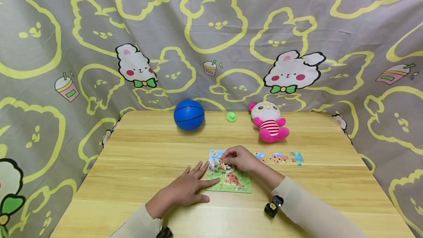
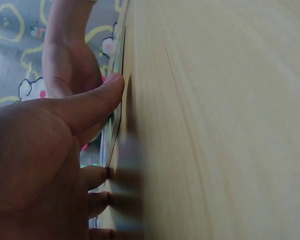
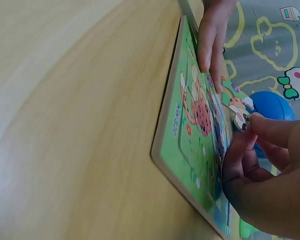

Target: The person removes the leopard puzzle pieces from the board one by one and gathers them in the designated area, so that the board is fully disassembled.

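Note:
A flat jigsaw puzzle board [image 1: 244, 186] with a spotted cartoon animal on green grass lies on the table. My right hand [image 1: 243, 159] is over its upper part and pinches a puzzle piece [image 3: 238, 111] between thumb and fingers. Printed on that piece is part of the animal's face; in the right wrist view it stands tilted up from the board. My left hand [image 1: 186, 188] lies spread at the board's left side, its index finger reaching onto the board. From the left wrist, the thumb [image 2: 97, 102] shows beside the board's edge.
Right of the board lie three loose puzzle pieces: one partly behind my right wrist, a spotted piece [image 1: 279, 158] and a blue-green piece [image 1: 297, 158]. Along the table's back stand a blue ball [image 1: 189, 115], a small green duck [image 1: 231, 117] and a pink plush toy [image 1: 269, 122], before a patterned curtain.

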`<state>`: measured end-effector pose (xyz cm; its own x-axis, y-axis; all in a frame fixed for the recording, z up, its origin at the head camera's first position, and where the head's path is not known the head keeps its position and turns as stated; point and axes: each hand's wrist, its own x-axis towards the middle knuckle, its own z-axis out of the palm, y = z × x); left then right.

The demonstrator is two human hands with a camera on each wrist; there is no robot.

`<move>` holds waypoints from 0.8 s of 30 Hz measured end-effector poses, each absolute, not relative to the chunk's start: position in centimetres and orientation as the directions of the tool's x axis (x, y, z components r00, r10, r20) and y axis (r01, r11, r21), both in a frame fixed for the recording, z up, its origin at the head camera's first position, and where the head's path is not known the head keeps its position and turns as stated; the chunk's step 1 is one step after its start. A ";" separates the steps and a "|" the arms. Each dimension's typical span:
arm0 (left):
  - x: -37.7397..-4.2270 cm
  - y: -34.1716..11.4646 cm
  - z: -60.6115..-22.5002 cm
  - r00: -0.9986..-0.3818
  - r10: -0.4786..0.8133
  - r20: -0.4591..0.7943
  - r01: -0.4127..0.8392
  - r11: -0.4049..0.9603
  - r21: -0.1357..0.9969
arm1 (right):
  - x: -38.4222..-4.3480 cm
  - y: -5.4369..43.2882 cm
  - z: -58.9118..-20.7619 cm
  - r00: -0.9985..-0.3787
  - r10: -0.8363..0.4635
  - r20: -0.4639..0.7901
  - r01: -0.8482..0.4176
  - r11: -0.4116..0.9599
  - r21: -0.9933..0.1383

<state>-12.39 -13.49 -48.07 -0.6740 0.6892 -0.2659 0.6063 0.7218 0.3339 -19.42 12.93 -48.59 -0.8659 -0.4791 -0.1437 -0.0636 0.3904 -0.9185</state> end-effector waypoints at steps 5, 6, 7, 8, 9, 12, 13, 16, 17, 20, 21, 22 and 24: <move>-12.4 -13.5 -48.0 -0.674 0.688 -0.268 0.604 0.723 0.336 | -19.3 13.8 -48.3 -0.876 -0.463 -0.134 -0.075 0.406 -0.911; -12.4 -13.5 -48.0 -0.674 0.688 -0.268 0.603 0.723 0.337 | -19.2 14.0 -48.3 -0.879 -0.459 -0.131 -0.077 0.406 -0.911; -12.4 -13.5 -48.0 -0.675 0.688 -0.268 0.602 0.723 0.339 | -19.2 14.2 -48.3 -0.882 -0.454 -0.127 -0.079 0.409 -0.909; -12.4 -13.4 -48.0 -0.675 0.688 -0.268 0.601 0.723 0.340 | -19.2 14.4 -48.2 -0.885 -0.449 -0.125 -0.080 0.411 -0.908; -12.4 -13.4 -48.0 -0.674 0.688 -0.268 0.601 0.723 0.341 | -19.1 14.6 -48.2 -0.887 -0.444 -0.126 -0.079 0.415 -0.906; -12.4 -13.4 -48.0 -0.675 0.687 -0.268 0.599 0.723 0.344 | -18.9 15.2 -48.1 -0.895 -0.430 -0.120 -0.085 0.428 -0.900; -12.4 -13.4 -48.0 -0.675 0.687 -0.268 0.599 0.723 0.345 | -18.9 15.3 -48.1 -0.898 -0.424 -0.119 -0.086 0.433 -0.897; -12.4 -13.4 -48.0 -0.676 0.686 -0.269 0.597 0.724 0.347 | -18.7 15.8 -48.1 -0.906 -0.409 -0.114 -0.089 0.445 -0.891; -12.4 -13.4 -48.0 -0.676 0.686 -0.270 0.596 0.724 0.347 | -18.7 16.0 -48.1 -0.908 -0.404 -0.114 -0.088 0.449 -0.889; -12.4 -13.4 -48.0 -0.675 0.686 -0.269 0.598 0.724 0.345 | -18.4 16.4 -48.1 -0.913 -0.393 -0.106 -0.092 0.452 -0.887; -12.4 -13.4 -48.0 -0.676 0.686 -0.269 0.599 0.724 0.343 | -18.3 16.5 -48.2 -0.914 -0.392 -0.104 -0.093 0.452 -0.887; -12.4 -13.5 -48.1 -0.676 0.686 -0.269 0.599 0.724 0.342 | -18.2 16.7 -48.2 -0.916 -0.388 -0.102 -0.093 0.453 -0.887; -12.4 -13.5 -48.2 -0.676 0.686 -0.269 0.598 0.724 0.343 | -17.9 17.0 -48.3 -0.919 -0.384 -0.093 -0.098 0.450 -0.888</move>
<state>-12.41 -13.47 -48.18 -0.6764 0.6856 -0.2690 0.5981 0.7245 0.3426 -17.91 16.99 -48.30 -0.9188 -0.3837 -0.0926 -0.0984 0.4500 -0.8876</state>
